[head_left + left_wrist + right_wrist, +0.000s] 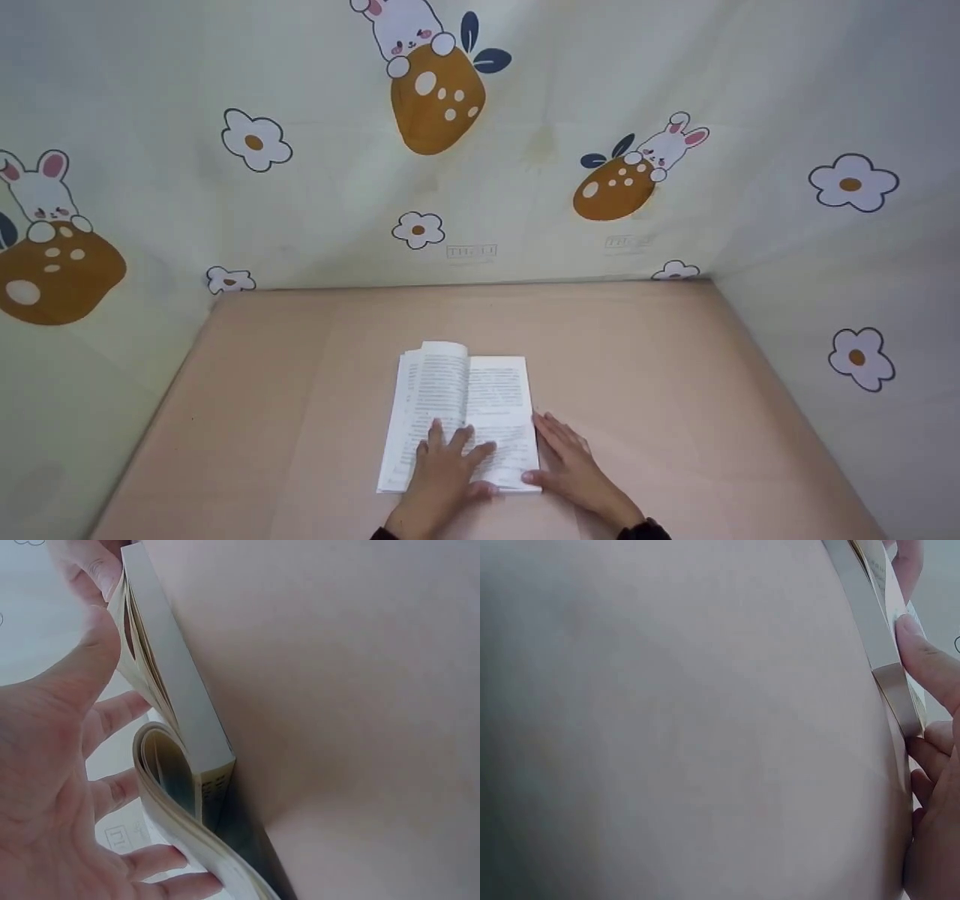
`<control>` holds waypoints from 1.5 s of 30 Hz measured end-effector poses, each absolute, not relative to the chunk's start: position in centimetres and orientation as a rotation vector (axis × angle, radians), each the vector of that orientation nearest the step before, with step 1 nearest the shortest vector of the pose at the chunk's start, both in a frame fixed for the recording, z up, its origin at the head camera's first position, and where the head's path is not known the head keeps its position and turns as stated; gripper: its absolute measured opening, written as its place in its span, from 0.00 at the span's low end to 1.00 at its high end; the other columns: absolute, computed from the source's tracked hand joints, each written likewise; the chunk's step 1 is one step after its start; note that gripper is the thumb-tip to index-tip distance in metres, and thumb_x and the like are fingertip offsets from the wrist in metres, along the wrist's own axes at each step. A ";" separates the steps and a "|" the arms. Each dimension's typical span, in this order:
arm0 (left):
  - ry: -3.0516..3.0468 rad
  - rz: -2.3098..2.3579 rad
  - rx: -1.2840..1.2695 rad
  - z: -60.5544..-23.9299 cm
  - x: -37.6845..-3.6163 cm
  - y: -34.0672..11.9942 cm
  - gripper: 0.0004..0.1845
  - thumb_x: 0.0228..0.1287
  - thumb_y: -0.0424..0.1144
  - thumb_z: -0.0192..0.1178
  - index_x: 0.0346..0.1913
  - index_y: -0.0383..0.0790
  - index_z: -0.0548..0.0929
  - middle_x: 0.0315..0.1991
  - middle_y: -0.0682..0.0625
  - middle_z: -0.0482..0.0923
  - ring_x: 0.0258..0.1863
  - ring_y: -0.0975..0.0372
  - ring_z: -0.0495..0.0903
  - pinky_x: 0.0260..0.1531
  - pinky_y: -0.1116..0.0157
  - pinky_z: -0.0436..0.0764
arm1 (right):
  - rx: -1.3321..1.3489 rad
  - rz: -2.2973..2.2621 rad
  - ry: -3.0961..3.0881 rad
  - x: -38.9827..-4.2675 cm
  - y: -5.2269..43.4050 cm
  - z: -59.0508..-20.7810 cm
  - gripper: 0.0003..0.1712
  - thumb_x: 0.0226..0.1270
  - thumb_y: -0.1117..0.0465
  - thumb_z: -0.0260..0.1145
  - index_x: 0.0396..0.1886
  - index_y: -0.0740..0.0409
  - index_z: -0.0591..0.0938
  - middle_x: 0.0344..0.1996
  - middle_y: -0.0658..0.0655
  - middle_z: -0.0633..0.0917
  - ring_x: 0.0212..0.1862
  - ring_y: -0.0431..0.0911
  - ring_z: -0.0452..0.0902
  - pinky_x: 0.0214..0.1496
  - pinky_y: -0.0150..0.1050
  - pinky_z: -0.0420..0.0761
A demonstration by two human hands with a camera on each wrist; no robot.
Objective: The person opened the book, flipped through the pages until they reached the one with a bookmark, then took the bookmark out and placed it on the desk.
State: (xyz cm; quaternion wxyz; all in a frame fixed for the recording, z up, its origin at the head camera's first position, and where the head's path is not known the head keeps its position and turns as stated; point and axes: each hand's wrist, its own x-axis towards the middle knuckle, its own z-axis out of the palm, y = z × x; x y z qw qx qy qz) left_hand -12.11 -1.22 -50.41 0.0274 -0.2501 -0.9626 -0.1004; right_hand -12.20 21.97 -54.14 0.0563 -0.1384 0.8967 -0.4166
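An open book (499, 390) with printed pages lies on the table, its left-side pages arching up near the middle. Over the lower centre, my left hand (442, 469) rests on the pages with its fingers spread. The left wrist view shows those fingers reaching across the curled pages (169, 791), the thumb near the page edges. My right hand (574, 472) holds the book's right side: the thumb lies on the page near the lower corner, the fingers along the outer edge. In the right wrist view the thumb (922, 652) presses the top page and the fingers meet the thick side.
A pinkish-beige cover spreads over the table (300, 390). Behind it and on both sides hangs a pale cloth (322, 195) printed with rabbits, brown fruit shapes and flowers. Dark sleeve cuffs (645, 529) show at the wrists.
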 end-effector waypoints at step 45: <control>-3.023 -0.571 -0.335 -50.6 -11.8 -0.8 0.30 0.52 0.40 0.67 0.59 0.41 0.70 0.64 0.37 0.62 0.40 0.45 0.77 0.28 0.56 0.79 | -0.351 -1.252 2.667 -12.2 21.8 -54.2 0.49 0.56 0.43 0.66 0.72 0.55 0.56 0.72 0.63 0.55 0.73 0.63 0.42 0.67 0.66 0.38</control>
